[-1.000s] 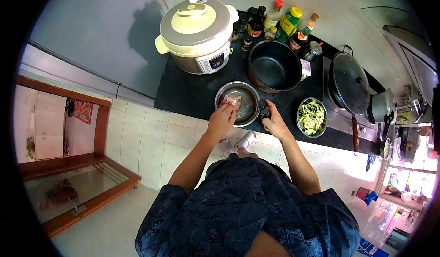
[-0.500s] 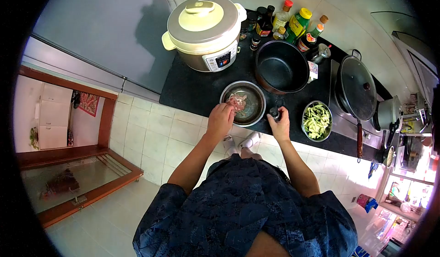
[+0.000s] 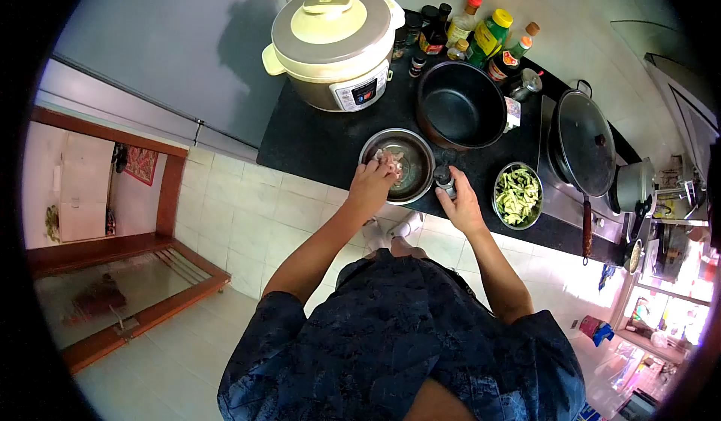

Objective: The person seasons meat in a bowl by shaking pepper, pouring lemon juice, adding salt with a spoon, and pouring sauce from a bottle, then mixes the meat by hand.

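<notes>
Meat pieces (image 3: 393,157): pale pink, in the steel bowl (image 3: 417,172), toward its left side.
Left arm: reaches forward and inward from the body, the hand angled down over the bowl's near left rim.
Left hand (image 3: 371,186): back upward, fingers bent and close together, their tips on the meat pieces; whether they pinch any cannot be told.
Right arm: reaches forward and slightly inward, the forearm just left of the vegetable bowl (image 3: 522,226).
Right hand (image 3: 460,202): partly closed, thumb and fingers around a small dark-lidded jar (image 3: 444,181).
Jar: just right of the steel bowl; whether its base touches the tabletop (image 3: 304,137) cannot be told.
Vegetable bowl: right of the right hand, holding cut green pieces (image 3: 517,194).
Black pot (image 3: 461,108): open, behind the jar.
Back left: a cream-lidded electric cooker (image 3: 330,53).
Far right: a pan with a glass lid (image 3: 582,144).
</notes>
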`<state>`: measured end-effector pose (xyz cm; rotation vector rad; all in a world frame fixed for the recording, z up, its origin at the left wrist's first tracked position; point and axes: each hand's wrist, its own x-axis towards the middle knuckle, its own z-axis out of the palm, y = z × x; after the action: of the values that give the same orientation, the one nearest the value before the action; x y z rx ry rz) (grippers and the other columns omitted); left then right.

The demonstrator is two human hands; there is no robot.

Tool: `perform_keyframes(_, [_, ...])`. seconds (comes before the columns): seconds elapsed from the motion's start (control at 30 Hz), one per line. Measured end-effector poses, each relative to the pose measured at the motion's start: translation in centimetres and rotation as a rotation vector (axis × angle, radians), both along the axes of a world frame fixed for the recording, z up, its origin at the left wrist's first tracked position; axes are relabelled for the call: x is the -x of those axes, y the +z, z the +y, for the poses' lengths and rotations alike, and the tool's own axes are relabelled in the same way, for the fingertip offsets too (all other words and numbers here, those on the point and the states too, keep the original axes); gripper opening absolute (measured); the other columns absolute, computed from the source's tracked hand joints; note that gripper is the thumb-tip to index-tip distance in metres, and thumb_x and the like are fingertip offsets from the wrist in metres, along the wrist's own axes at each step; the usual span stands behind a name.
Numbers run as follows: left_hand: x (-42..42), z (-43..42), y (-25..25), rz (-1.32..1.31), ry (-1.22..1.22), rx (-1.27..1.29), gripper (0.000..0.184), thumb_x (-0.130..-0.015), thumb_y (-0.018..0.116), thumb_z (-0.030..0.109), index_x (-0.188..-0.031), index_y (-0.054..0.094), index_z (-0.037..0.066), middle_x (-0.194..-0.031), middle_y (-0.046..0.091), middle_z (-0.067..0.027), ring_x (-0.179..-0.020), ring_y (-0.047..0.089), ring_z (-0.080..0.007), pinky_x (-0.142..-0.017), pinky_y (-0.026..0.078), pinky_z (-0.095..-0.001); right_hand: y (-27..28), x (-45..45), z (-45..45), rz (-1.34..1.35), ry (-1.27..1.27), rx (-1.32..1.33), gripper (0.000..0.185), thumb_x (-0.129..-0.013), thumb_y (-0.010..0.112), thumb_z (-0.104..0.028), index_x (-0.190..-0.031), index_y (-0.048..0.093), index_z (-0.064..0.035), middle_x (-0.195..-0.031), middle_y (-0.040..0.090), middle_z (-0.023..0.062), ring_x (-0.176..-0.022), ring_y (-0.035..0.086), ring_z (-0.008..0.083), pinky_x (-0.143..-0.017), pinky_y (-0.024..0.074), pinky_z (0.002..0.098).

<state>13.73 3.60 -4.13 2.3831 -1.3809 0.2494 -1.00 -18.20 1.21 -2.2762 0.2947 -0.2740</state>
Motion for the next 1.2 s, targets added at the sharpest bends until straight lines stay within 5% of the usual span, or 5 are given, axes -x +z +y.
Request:
perform_keyframes(0.17, [1.9,1.9,1.1,0.132,0.068,0.017,0.024,-0.085,0.064,0.012,-0.108,0.074,0.010,-0.107,0.065,-0.0042,-0.107,0.057,-0.0258,-0.088,0.043,-0.0436,3.2,-1.2,0.1,0.107,0.075,0.050,0.063,-0.089,0.076,-0.015,-0.141,0.046,0.0004,-0.124,0.064,0.0228,-0.112,0.066,0.0368,-0.096,0.0514,0.0404])
perform_keyframes(0.2, [2.5,2.3,1.2,0.160,0.090,0.013,0.025,-0.085,0.065,0.012,-0.108,0.074,0.009,-0.107,0.064,-0.0047,-0.107,0.057,-0.0261,-0.088,0.043,-0.0435,3.5,-1.6,0.3,0.168,0.037,-0.030,0.056,-0.088,0.076,-0.016,-0.134,0.049,-0.0009,-0.120,0.065,0.0254,-0.111,0.063,0.0441,-0.092,0.0525,0.0481])
perform_keyframes(0.33, [4.1,3.1,1.5,0.214,0.116,0.109,0.025,-0.084,0.068,0.014,-0.107,0.073,0.006,-0.107,0.063,-0.0065,-0.106,0.057,-0.0269,-0.088,0.042,-0.0431,4.1,-3.2,-0.1,0.059,0.209,0.236,0.046,-0.081,0.079,-0.012,-0.119,0.055,-0.0031,-0.107,0.065,0.0224,-0.103,0.063,0.0434,-0.088,0.0512,0.0490])
perform_keyframes(1.2, [4.3,2.4,1.6,0.257,0.150,0.190,0.023,-0.085,0.068,0.016,-0.105,0.073,0.005,-0.102,0.060,-0.0067,-0.103,0.054,-0.0263,-0.088,0.041,-0.0430,4.2,-8.0,1.4,0.056,0.352,0.486,0.042,-0.075,0.080,-0.006,-0.112,0.061,-0.0028,-0.101,0.062,0.0176,-0.098,0.061,0.0386,-0.088,0.0488,0.0469])
